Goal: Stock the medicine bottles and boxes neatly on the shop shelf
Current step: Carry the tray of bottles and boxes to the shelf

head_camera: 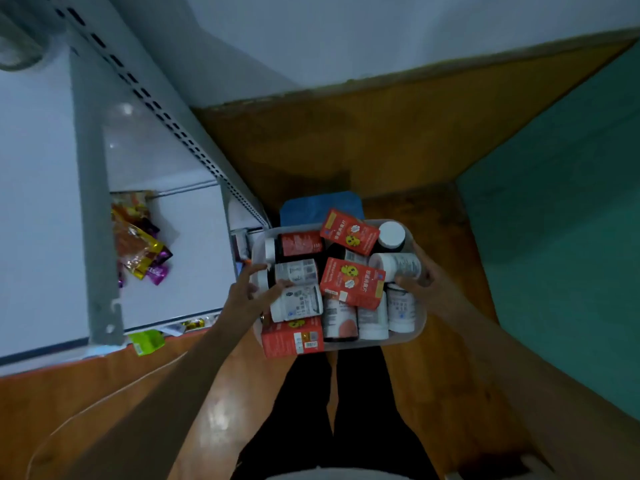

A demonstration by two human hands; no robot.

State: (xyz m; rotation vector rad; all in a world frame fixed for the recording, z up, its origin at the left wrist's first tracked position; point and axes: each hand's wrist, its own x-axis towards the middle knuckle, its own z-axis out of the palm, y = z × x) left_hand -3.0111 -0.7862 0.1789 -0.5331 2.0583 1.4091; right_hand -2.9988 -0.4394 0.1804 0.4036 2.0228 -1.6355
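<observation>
Both hands' fingers, left hand [247, 292] and right hand [424, 284], clamp a clear bin [420, 322] heaped with red boxes [351, 282] and white bottles [298, 303].

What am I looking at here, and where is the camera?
No machine: a person wears a camera on the head, looking down at their own arms. Both hands reach into a clear plastic bin full of red medicine boxes and white bottles. The left hand touches a white bottle; the right hand rests on another bottle by the bin's far side. To the left stands a white shop shelf with a few snack packets.
</observation>
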